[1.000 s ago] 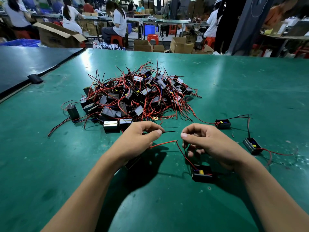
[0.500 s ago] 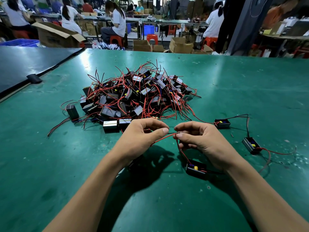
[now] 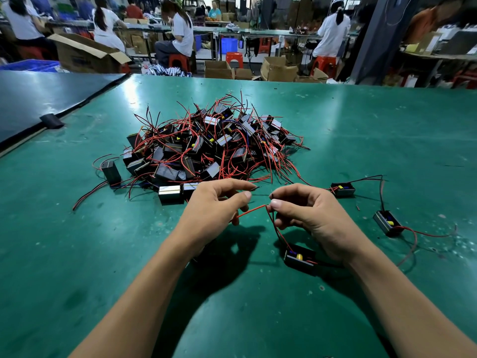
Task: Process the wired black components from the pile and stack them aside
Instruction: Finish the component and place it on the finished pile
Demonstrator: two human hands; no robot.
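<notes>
The left hand (image 3: 216, 205) and right hand (image 3: 312, 218) pinch one thin red wire (image 3: 251, 210). Its small black box component (image 3: 299, 257) lies toward the green worktop's (image 3: 361, 140) near edge.

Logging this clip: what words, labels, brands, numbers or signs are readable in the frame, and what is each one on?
No text here can be read.
Open cardboard box, far left: dark print on its side, too blurred to read.
Pale labels on components in the pile: too small to read.
Component by the wrist: no text shows.
</notes>
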